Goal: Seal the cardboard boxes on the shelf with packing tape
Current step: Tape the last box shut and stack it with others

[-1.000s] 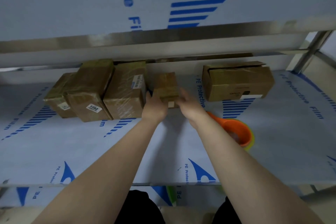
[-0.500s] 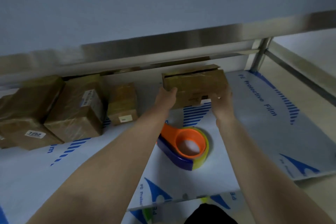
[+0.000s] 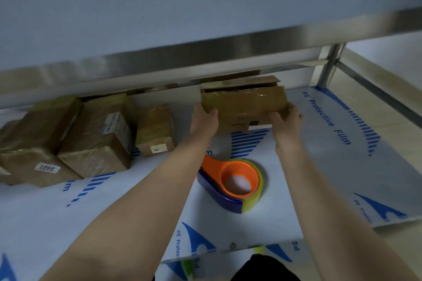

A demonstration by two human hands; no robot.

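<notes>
Cardboard, brown and dull in the dim light, is what both hands are on. The long box [image 3: 246,102] stands near the back edge of the shelf [image 3: 342,166], toward its right end. Its top flap is lifted and no tape closes that seam. The left hand [image 3: 204,118] grips the box's left end, thumb on the front face. The right hand [image 3: 286,118] grips the right end in the same way. Something clear shines across the upper front of the box, perhaps film or old tape; the picture is too soft to say which.

Nearer the front edge of the shelf, between the two forearms and apart from the box, lies the tape dispenser [image 3: 233,185]. It is orange and blue with a yellowish roll, and neither hand is on it.

Along the back edge to the left stand the small box [image 3: 156,130], the labelled box [image 3: 100,137] just beside it, and the box marked 7202 [image 3: 38,143] toward the left end. All three gleam with tape over their faces and look sealed.

Most of the job therefore seems done. The long box looks like the one left: its flap must go down, the dispenser must be picked up, and tape run along the seam.
</notes>
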